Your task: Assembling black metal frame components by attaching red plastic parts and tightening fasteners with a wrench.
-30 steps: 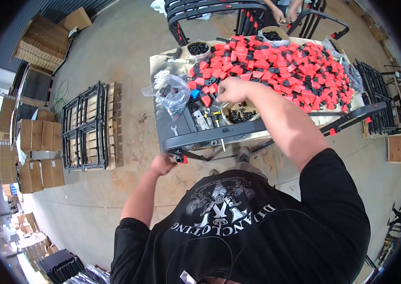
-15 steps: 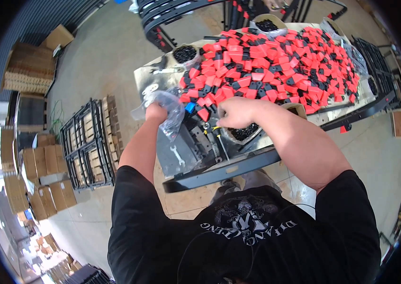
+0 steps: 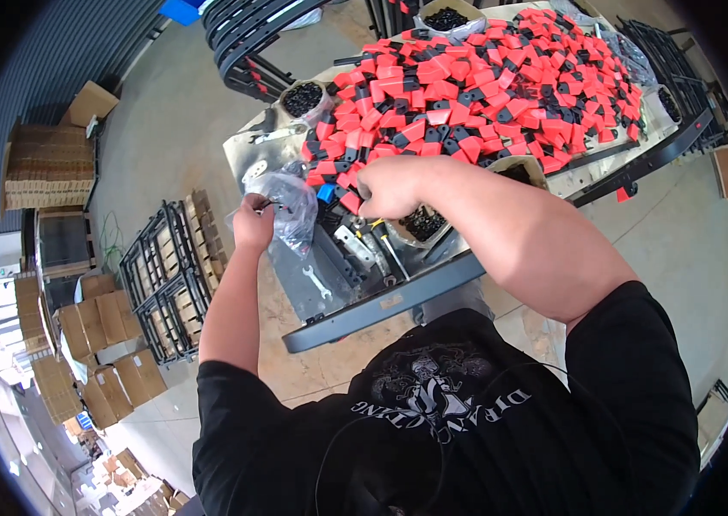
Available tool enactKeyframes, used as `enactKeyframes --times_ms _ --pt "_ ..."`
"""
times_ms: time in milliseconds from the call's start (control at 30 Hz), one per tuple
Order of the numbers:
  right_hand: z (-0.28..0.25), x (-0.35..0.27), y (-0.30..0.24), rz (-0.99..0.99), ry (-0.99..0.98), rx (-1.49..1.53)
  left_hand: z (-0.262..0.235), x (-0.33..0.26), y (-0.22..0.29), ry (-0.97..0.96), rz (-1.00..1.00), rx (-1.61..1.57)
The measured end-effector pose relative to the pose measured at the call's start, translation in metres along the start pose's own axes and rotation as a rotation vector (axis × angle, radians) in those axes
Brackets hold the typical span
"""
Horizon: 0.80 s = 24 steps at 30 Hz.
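My left hand (image 3: 254,227) is closed in a pinch on a small dark part (image 3: 273,205), beside a clear plastic bag (image 3: 297,211) on the table's left end. Over the near left edge of a heap of red and black plastic pieces (image 3: 458,95) is my right hand (image 3: 394,187), its fingers curled together; what they hold, if anything, is hidden. A blue piece (image 3: 326,193) lies between the hands. Just below the right hand are a screwdriver (image 3: 391,251) with a yellow and black handle and an open bag of small black parts (image 3: 422,225), partly covered by my forearm.
An open-end wrench (image 3: 316,282) lies at the table's near left corner, and another wrench (image 3: 278,134) further back. More bags of small black parts (image 3: 304,100) stand around the heap. A dark curved bar (image 3: 390,301) runs along the near edge. Black frames on a pallet (image 3: 162,279) stand left.
My left hand has drawn back from the plastic bag, and a small dark part now shows in its fingers. My right hand stays closed near the heap's edge. The whole view has shifted.
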State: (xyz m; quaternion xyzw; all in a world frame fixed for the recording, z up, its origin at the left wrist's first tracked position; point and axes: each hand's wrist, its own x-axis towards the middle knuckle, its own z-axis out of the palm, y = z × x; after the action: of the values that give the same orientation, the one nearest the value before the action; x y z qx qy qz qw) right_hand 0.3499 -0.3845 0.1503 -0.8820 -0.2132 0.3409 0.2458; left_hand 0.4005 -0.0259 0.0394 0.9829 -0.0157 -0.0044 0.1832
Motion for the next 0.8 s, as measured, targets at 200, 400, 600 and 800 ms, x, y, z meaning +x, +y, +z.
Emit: enactKeyframes --times_ms 200,400,600,800 --pt "-0.008 -0.016 -0.010 -0.034 0.110 -0.030 -0.115 -0.113 0.107 0.044 0.287 -0.224" --pt "0.001 0.004 0.007 0.059 0.081 -0.085 -0.153 -0.184 0.174 0.023 0.518 -0.349" --pt "0.002 0.012 0.013 0.162 0.066 -0.031 -0.139 -0.211 0.196 0.002 0.596 -0.448" --pt "-0.002 0.004 0.007 0.190 0.064 -0.044 -0.132 -0.219 0.216 -0.035 0.599 -0.442"
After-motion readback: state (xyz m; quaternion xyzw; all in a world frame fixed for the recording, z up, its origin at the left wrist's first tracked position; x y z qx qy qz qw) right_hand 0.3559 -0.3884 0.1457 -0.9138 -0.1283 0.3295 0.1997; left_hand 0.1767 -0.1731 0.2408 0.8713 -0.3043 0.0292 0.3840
